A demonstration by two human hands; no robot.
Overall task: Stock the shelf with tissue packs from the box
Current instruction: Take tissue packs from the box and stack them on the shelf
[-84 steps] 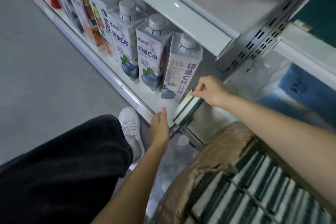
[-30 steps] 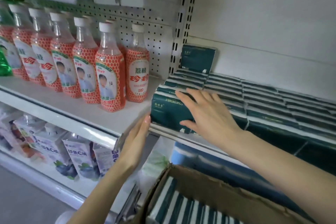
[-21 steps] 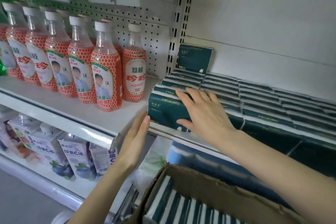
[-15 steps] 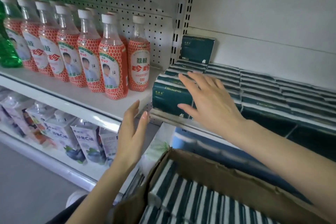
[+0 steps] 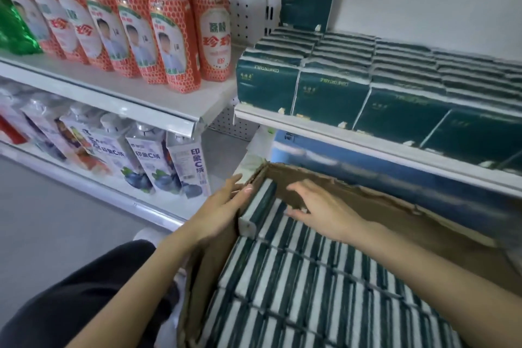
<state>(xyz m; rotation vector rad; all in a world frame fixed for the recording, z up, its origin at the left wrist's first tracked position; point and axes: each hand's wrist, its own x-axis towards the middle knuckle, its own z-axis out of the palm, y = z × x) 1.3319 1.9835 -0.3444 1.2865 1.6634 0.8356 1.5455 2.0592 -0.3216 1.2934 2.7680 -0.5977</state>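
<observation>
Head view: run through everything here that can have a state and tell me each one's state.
Cardboard box: open, torn rim, nearly full.
Boxed tissue packs: on edge, tightly rowed.
Corner pack: raised above its neighbours.
Left hand: open, against the box's left wall.
Right hand: open, fingers spread inside the box, holding nothing.
Shelf tissue packs: standing in rows to the edge.
Bottles: upright.
Cartons: upright, capped.

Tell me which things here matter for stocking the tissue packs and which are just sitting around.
Job: cardboard box, striped tissue packs in it, green tissue packs on the shelf, left hand at the box corner, right hand over the packs.
Bystanders: red-labelled bottles, blueberry juice cartons, green bottle.
</observation>
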